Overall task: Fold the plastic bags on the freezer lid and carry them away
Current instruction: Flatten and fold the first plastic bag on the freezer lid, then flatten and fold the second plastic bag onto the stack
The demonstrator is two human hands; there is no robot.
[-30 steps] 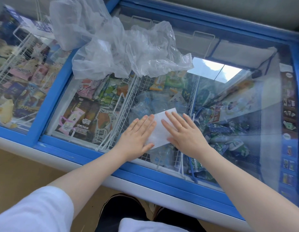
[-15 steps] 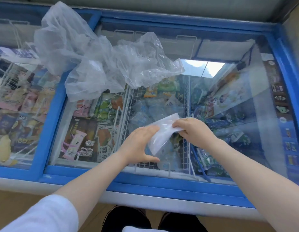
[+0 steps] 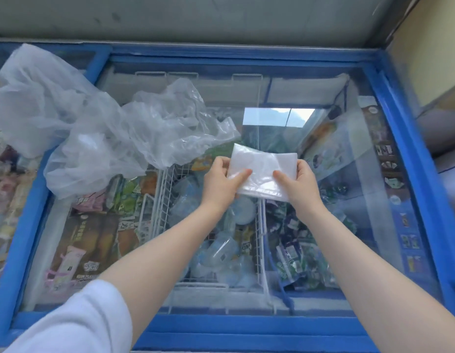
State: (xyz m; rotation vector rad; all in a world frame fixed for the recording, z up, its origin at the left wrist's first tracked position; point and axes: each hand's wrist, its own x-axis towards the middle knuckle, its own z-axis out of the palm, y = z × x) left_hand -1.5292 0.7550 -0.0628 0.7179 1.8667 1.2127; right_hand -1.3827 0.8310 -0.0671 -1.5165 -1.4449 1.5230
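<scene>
Blue-framed freezer lid (image 3: pixel 246 324): the folded bag (image 3: pixel 263 175), pressed flat a second ago, is now lifted above its middle, pinched by left grip (image 3: pixel 222 180) and right grip (image 3: pixel 299 183); crumpled bags (image 3: pixel 106 133) remain unfolded at the far-left corner.

The crumpled plastic bags (image 3: pixel 101 133) run off the left edge, and the package labels (image 3: pixel 93 240) beneath the glass seem blurred.

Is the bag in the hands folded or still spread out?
Folded: the bag is a flat rectangle, pinched by the left hand and right hand.

One folded bag (image 3: pixel 263 174), two hands (image 3: pixel 220 183).
</scene>
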